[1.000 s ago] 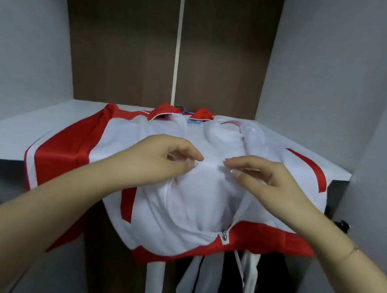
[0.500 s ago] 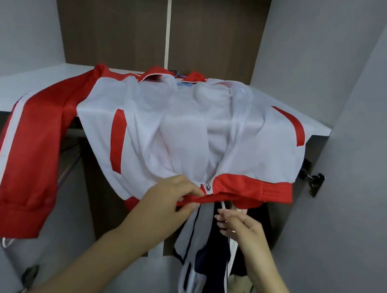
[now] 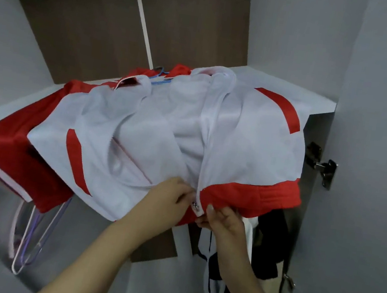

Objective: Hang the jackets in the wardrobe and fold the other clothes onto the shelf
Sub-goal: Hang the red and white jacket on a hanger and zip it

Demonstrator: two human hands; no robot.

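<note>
A red and white jacket (image 3: 169, 130) lies spread on the white wardrobe shelf (image 3: 285, 87), its red hem hanging over the front edge. A blue hanger (image 3: 160, 79) shows at its collar. My left hand (image 3: 169, 198) pinches the left side of the hem beside the metal zipper slider (image 3: 195, 205). My right hand (image 3: 222, 220) pinches the right side of the hem at the zipper's bottom end. A red sleeve (image 3: 17, 161) droops over the shelf edge on the left.
Below the shelf hang several pale pink and purple empty hangers (image 3: 31, 234) on the left and dark and white garments (image 3: 231, 266) on the right. A metal door hinge (image 3: 321, 164) sticks out on the right wall. A brown back panel (image 3: 106, 18) rises behind the shelf.
Both hands moved from the jacket's chest down to its bottom hem and closed in on the zipper's base. The view swung and came closer.
</note>
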